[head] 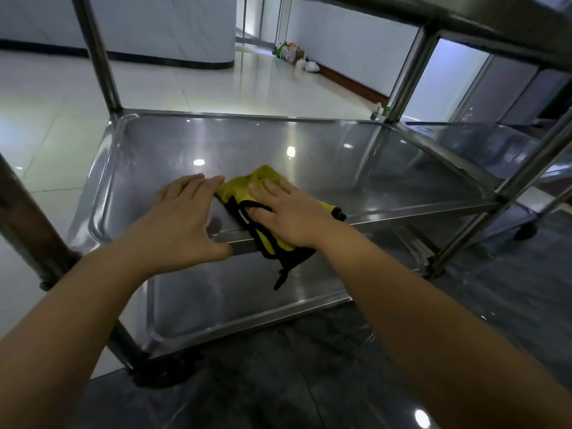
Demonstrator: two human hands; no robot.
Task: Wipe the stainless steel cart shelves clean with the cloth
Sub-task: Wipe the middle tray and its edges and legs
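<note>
Glossy pale floor tiles (216,85) meet dark tiles (309,382) in the foreground. A curved white wall (154,26) with a dark base band stands far left. A heap of plastic bags (289,50) lies by the far wall, with a white bag (311,66) just beside it. 2 small bottles (381,111) stand further right

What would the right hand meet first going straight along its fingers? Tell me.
The right hand lies flat on the yellow black-trimmed cloth; beyond it the way looks free across the stainless steel middle shelf until its raised far rim, probably.
</note>
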